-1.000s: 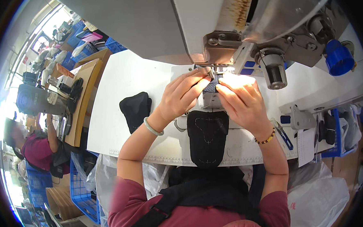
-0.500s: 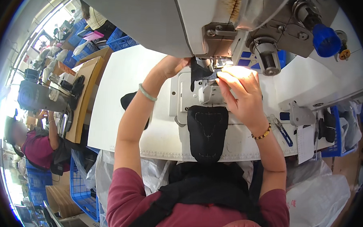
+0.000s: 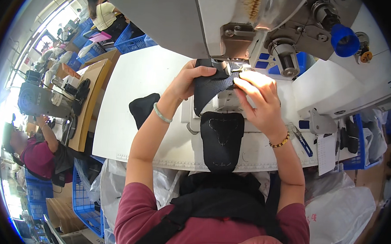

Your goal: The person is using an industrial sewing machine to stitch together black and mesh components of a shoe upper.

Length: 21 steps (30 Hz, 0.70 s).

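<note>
Both my hands are at a sewing machine [image 3: 229, 17], holding a black fabric piece [image 3: 210, 88] under its lit needle area. My left hand [image 3: 186, 79] grips the piece's left side, thumb lying on top. The fingertips of my right hand [image 3: 261, 96] pinch its right edge close to the presser foot, which is partly hidden. Nearer me, a black tongue-shaped piece [image 3: 221, 152] with white marked outlines lies over the table's front edge. A further black piece [image 3: 141, 108] rests beside my left forearm, partly covered by it.
On the white table [image 3: 127, 83], a blue utility knife [image 3: 303, 141] lies right of my right wrist, with a paper slip [image 3: 326, 153] beyond it. A blue crate [image 3: 357, 150] stands at right. White plastic bags [image 3: 343, 213] hang below the table. Co-workers [image 3: 39, 156] sit at left.
The fabric piece has been opened out, showing a wider face toward me. My left hand has shifted slightly down with its thumb now over the fabric; my right hand stays nearly in place.
</note>
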### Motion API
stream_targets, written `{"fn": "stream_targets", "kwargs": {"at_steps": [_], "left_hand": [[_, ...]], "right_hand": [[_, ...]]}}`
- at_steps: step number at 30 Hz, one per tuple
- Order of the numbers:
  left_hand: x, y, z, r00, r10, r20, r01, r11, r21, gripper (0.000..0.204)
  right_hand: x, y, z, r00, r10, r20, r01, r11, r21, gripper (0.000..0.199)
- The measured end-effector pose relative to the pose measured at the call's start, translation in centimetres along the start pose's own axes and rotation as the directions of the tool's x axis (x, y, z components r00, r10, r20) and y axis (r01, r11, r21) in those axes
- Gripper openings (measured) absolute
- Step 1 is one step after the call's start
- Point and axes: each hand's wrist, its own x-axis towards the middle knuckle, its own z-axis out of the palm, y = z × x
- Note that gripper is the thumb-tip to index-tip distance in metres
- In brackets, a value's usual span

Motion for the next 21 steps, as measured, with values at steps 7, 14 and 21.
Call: {"fn": "stream_targets", "kwargs": {"at_steps": [7,14,21], "left_hand": [[-2.6,-1.1,2.5,0.979,0.162,-0.122,-0.162,0.987,0.01,0.02],[-3.7,-1.3,4.6,0.965,0.171,-0.196,-0.172,0.985,0.013,0.018],[-3.9,-1.3,5.9,0.947,0.188,-0.261,-0.2,0.98,-0.019,0.018]], "right_hand": [[-0.4,-2.7,0.7,0.991,-0.121,0.059,0.129,0.979,-0.16,0.026],[-0.7,-1.7,0.3,0.981,-0.193,0.015,0.194,0.978,-0.08,0.022],[-0.8,-1.1,-0.2,0.981,-0.193,0.031,0.195,0.98,-0.049,0.022]]}}
